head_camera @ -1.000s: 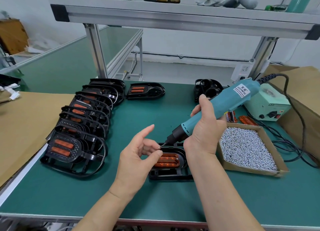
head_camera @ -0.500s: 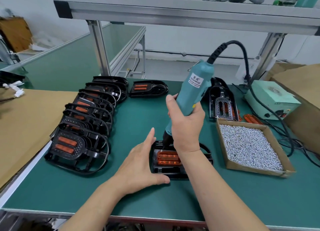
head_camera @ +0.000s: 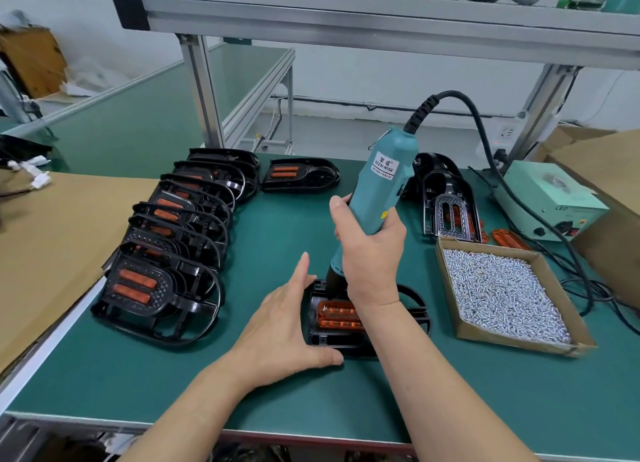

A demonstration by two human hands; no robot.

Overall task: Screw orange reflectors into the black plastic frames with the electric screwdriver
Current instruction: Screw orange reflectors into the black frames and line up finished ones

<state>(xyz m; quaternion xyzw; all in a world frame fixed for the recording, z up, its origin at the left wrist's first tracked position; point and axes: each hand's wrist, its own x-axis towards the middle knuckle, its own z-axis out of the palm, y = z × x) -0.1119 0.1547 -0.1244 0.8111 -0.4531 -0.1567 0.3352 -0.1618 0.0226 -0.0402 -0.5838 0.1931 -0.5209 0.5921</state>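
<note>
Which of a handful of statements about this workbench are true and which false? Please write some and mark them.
1. The right hand grips the teal electric screwdriver upright, nose down at the black plastic frame. True.
2. The left hand pinches a screw in the air. False: it rests open against that frame's left side.
3. The brown cardboard tray of silver screws lies to the right of that frame. True.
4. The row of black frames with orange reflectors stands on the bench's right. False: the row stands on the left.
</note>
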